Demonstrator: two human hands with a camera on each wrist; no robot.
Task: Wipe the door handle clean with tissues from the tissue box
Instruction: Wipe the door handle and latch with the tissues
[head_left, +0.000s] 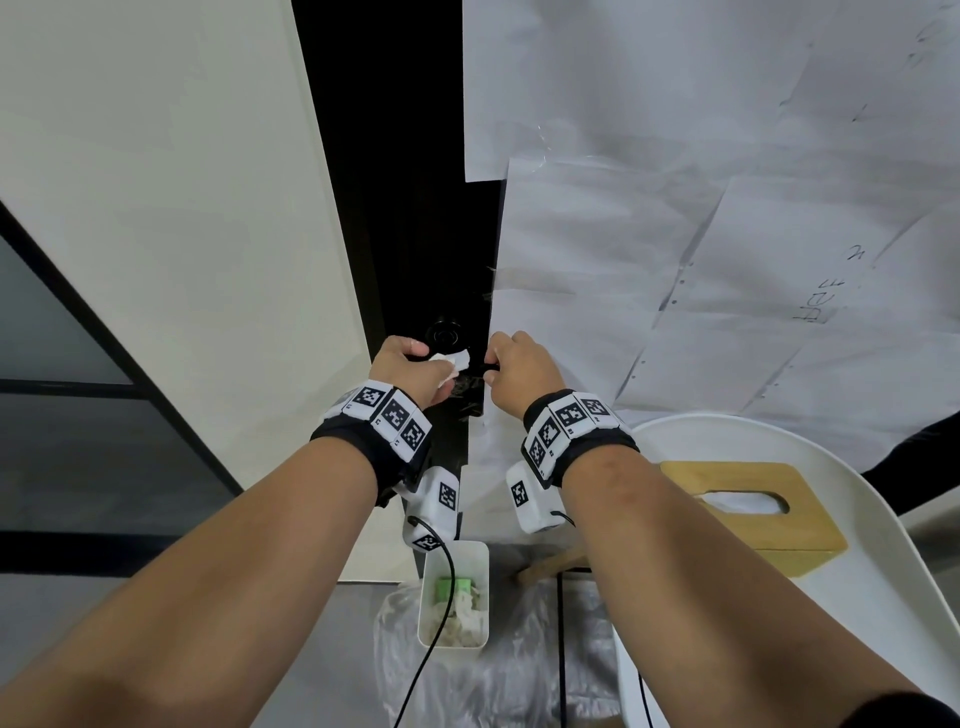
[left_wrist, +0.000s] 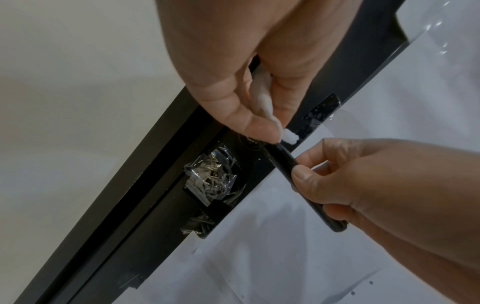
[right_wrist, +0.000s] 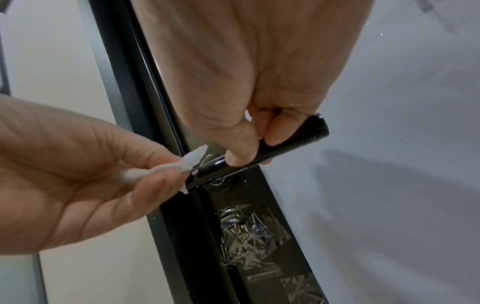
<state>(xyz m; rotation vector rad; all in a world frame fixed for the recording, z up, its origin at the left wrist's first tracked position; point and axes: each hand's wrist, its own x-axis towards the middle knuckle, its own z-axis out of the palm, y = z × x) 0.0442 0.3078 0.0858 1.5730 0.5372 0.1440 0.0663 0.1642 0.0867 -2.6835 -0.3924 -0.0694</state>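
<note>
Black door frame (head_left: 395, 208), paper-covered panel: right hand (right_wrist: 249, 86) grips door handle (right_wrist: 291, 142); left hand (right_wrist: 78, 174) pinches tissue (right_wrist: 192, 160) against handle's inner end. Wiping under way; outer end remains, tissue box (head_left: 753, 509) nearby

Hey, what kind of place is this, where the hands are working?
Probably an indoor doorway in an office or workroom, though that is a guess. A black door frame with a lever door handle stands beside a pale wall, paper sheets are taped alongside it, and a wooden tissue box sits nearby.
</note>
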